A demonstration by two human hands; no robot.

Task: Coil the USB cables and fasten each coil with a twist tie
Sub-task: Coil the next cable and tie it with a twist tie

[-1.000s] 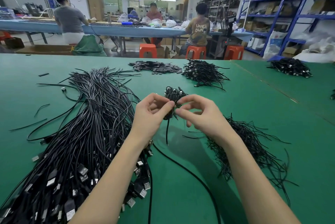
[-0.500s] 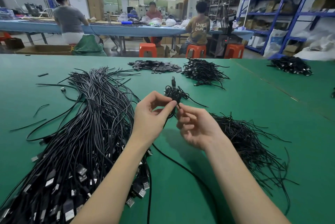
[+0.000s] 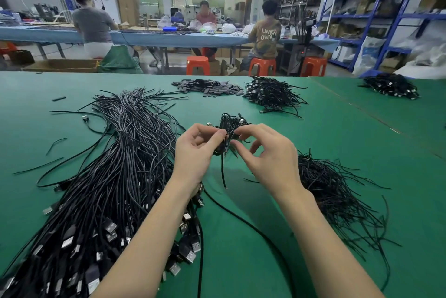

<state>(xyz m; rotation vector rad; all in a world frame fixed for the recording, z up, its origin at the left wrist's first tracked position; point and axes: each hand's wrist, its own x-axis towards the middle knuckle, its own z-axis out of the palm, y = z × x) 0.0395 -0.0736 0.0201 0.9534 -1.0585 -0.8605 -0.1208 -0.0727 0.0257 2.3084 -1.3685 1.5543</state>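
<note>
Big loose heap of long black USB cables with silver plugs [image 3: 101, 189] lies far left on the green-covered bench [image 3: 362, 143]. Left hand [image 3: 196, 152] pinches a small black coiled cable bundle [image 3: 229, 128] between thumb and fingertips, held just above the bench. Right hand [image 3: 268, 157] pinches at the same coil from the other side; a thin black twist tie [image 3: 223, 172] dangles below. Pile of thin black twist ties [image 3: 337, 196] right of the hands. Finished coils [image 3: 272, 94] further back. Seated worker's shirt [image 3: 265, 34] reads "UNKN OWN".
</note>
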